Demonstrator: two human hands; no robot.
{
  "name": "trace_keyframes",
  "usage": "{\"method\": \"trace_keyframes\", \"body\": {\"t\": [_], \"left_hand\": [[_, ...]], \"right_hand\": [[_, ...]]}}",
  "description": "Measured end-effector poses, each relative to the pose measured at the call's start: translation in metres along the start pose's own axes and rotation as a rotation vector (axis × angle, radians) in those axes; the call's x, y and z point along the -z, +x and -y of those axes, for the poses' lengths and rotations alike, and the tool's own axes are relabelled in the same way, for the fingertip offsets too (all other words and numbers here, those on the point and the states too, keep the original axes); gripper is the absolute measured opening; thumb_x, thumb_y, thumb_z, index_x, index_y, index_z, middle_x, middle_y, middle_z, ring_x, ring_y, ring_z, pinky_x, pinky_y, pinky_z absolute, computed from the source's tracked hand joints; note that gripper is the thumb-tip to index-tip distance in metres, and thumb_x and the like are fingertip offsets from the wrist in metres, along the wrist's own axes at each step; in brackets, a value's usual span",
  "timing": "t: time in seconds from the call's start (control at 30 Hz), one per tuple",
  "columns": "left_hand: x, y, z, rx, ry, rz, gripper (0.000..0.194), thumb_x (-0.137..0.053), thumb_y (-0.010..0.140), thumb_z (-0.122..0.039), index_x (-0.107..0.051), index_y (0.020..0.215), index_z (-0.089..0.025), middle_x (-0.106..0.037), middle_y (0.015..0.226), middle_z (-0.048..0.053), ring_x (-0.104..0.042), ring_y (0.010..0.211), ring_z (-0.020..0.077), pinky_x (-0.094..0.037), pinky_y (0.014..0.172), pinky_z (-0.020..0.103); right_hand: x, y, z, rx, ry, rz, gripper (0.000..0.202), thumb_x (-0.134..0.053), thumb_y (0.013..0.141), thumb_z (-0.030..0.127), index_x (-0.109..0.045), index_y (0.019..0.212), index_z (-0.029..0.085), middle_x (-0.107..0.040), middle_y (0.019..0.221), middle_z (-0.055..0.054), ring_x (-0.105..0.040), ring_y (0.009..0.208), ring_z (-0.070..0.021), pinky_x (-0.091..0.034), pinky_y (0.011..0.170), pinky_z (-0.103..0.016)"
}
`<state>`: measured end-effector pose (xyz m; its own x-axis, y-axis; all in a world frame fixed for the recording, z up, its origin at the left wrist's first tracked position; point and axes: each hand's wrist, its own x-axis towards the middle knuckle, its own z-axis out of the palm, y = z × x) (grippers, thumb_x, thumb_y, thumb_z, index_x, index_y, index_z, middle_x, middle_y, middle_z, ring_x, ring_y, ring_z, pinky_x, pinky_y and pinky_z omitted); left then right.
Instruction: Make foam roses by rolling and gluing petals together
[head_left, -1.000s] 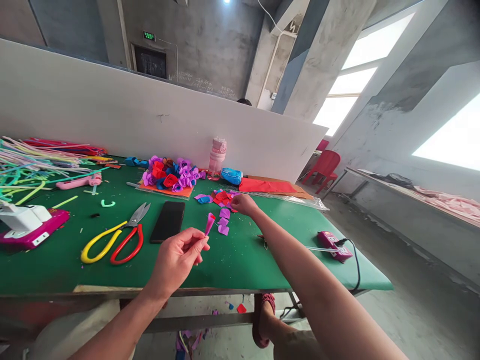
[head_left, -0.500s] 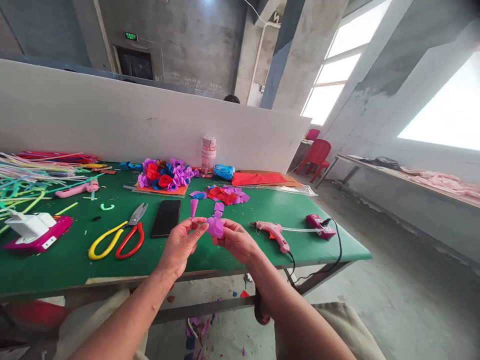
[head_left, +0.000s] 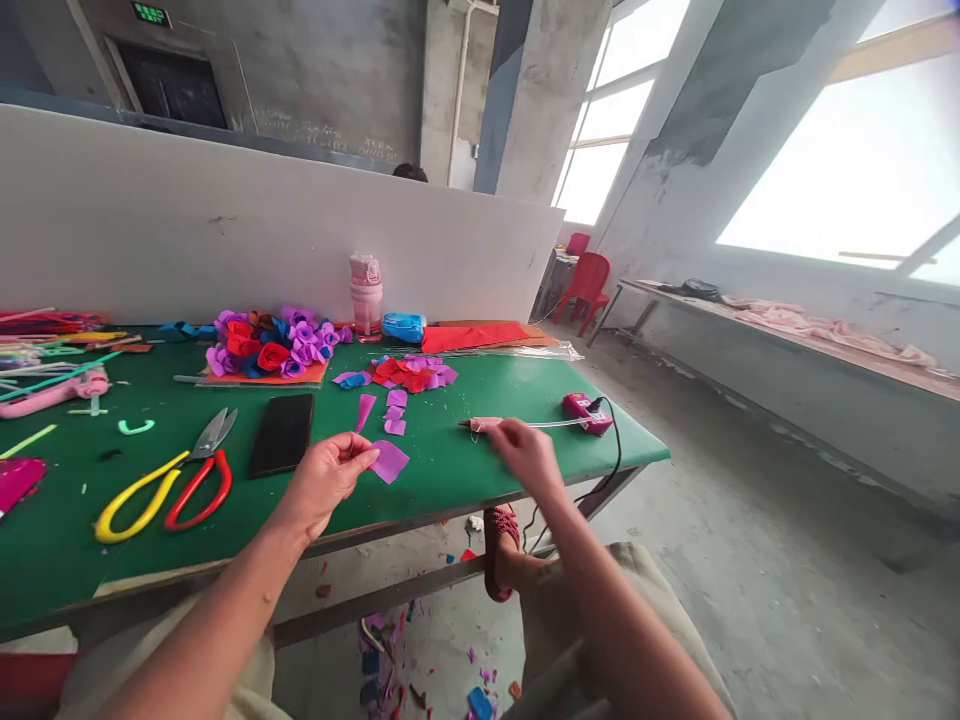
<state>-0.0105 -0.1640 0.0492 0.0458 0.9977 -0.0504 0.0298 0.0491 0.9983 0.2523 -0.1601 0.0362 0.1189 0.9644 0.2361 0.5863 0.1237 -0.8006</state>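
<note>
My left hand (head_left: 330,478) is closed in a pinch on a purple petal (head_left: 390,461). A narrow purple rolled piece (head_left: 364,412) stands up from the same fingers. Over on the right, my right hand (head_left: 529,458) has its fingers round the pink hot glue gun (head_left: 486,425), whose nozzle points left; its handle is hidden by the hand. Loose purple petals (head_left: 395,412) lie just beyond the left hand. Farther back is a pile of red, purple and blue petals (head_left: 411,374).
Scissors (head_left: 204,450) and a black phone (head_left: 281,435) lie on the green table (head_left: 450,470). Finished paper flowers (head_left: 274,342), a pink bottle (head_left: 366,295) and a blue packet (head_left: 403,327) stand behind. A power strip (head_left: 587,413) with a cable sits at right.
My right hand has let go of the purple petal and moved right onto the glue gun. The left hand keeps the petal and rolled piece. The view has swung right.
</note>
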Motion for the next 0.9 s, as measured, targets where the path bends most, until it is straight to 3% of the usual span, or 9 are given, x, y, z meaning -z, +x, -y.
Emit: {"method": "trace_keyframes", "body": {"t": [0.07, 0.17, 0.23, 0.3, 0.43, 0.57, 0.67, 0.77, 0.9], "left_hand": [[0.005, 0.001, -0.001, 0.075, 0.008, 0.072, 0.033, -0.075, 0.056, -0.041, -0.055, 0.066, -0.016, -0.047, 0.055, -0.006, -0.023, 0.038, 0.0013, -0.014, 0.037, 0.018], [0.009, 0.005, 0.002, 0.157, 0.098, 0.135, 0.033, -0.075, 0.054, -0.039, -0.057, 0.067, -0.015, -0.049, 0.054, -0.006, -0.023, 0.038, 0.0016, -0.013, 0.037, 0.018], [0.009, 0.008, 0.007, 0.180, 0.188, 0.131, 0.030, -0.074, 0.053, -0.037, -0.057, 0.065, -0.015, -0.048, 0.052, -0.006, -0.026, 0.039, 0.0027, -0.015, 0.038, 0.018], [0.009, 0.013, 0.014, 0.181, 0.256, 0.111, 0.028, -0.074, 0.052, -0.035, -0.057, 0.060, -0.015, -0.049, 0.050, -0.006, -0.032, 0.042, 0.0043, -0.022, 0.041, 0.019], [0.012, 0.021, 0.028, 0.129, 0.285, 0.079, 0.028, -0.074, 0.049, -0.036, -0.057, 0.056, -0.015, -0.057, 0.055, -0.002, -0.048, 0.055, 0.0103, -0.037, 0.055, 0.023], [0.017, 0.027, 0.038, 0.105, 0.317, 0.090, 0.028, -0.072, 0.049, -0.039, -0.061, 0.058, -0.015, -0.059, 0.058, -0.001, -0.052, 0.059, 0.0134, -0.038, 0.061, 0.026], [0.019, 0.029, 0.043, 0.092, 0.358, 0.093, 0.027, -0.071, 0.051, -0.040, -0.063, 0.059, -0.015, -0.061, 0.059, 0.000, -0.052, 0.060, 0.0145, -0.038, 0.061, 0.027], [0.019, 0.029, 0.047, 0.077, 0.394, 0.084, 0.026, -0.068, 0.053, -0.040, -0.063, 0.059, -0.015, -0.061, 0.058, 0.001, -0.053, 0.060, 0.0151, -0.037, 0.060, 0.027], [0.017, 0.028, 0.049, 0.048, 0.447, 0.074, 0.022, -0.065, 0.056, -0.037, -0.063, 0.059, -0.016, -0.062, 0.058, 0.001, -0.053, 0.060, 0.0154, -0.038, 0.059, 0.026]], "right_hand": [[0.025, 0.014, -0.023, -0.114, -0.199, -0.038, 0.035, -0.052, 0.078, 0.053, -0.051, 0.063, 0.021, -0.062, 0.055, -0.003, -0.058, 0.062, -0.0193, -0.040, 0.056, -0.027], [0.040, 0.030, -0.046, -0.247, -0.375, 0.230, 0.031, -0.058, 0.072, 0.048, -0.050, 0.063, 0.020, -0.064, 0.055, -0.001, -0.057, 0.059, -0.0162, -0.036, 0.053, -0.024], [0.039, 0.039, -0.051, -0.266, -0.377, 0.396, 0.026, -0.060, 0.070, 0.040, -0.051, 0.059, 0.018, -0.062, 0.054, -0.001, -0.054, 0.054, -0.0140, -0.035, 0.050, -0.023], [0.036, 0.045, -0.050, -0.301, -0.330, 0.484, 0.029, -0.060, 0.071, 0.038, -0.050, 0.053, 0.017, -0.058, 0.049, -0.001, -0.050, 0.050, -0.0121, -0.035, 0.047, -0.022], [0.032, 0.042, -0.040, -0.407, 0.152, 0.443, 0.025, -0.063, 0.073, 0.038, -0.056, 0.064, 0.016, -0.053, 0.054, 0.001, -0.047, 0.050, -0.0091, -0.045, 0.048, -0.021], [0.021, 0.020, -0.030, -0.483, 0.814, 0.327, 0.015, -0.067, 0.073, 0.025, -0.059, 0.081, 0.015, -0.060, 0.073, -0.001, -0.056, 0.060, -0.0083, -0.056, 0.062, -0.021], [0.001, -0.002, -0.024, -0.575, 1.203, 0.479, 0.014, -0.062, 0.078, 0.025, -0.058, 0.087, 0.015, -0.050, 0.061, 0.004, -0.046, 0.048, -0.0047, -0.051, 0.049, -0.014], [-0.020, -0.020, -0.015, -0.608, 1.274, 0.663, 0.023, -0.058, 0.083, 0.038, -0.057, 0.081, 0.015, -0.042, 0.053, 0.006, -0.037, 0.041, -0.0046, -0.041, 0.037, -0.014], [-0.027, -0.032, 0.001, -0.435, 0.986, 0.595, 0.031, -0.058, 0.083, 0.044, -0.059, 0.091, 0.015, -0.055, 0.062, 0.000, -0.049, 0.051, -0.0095, -0.045, 0.049, -0.021]]}}
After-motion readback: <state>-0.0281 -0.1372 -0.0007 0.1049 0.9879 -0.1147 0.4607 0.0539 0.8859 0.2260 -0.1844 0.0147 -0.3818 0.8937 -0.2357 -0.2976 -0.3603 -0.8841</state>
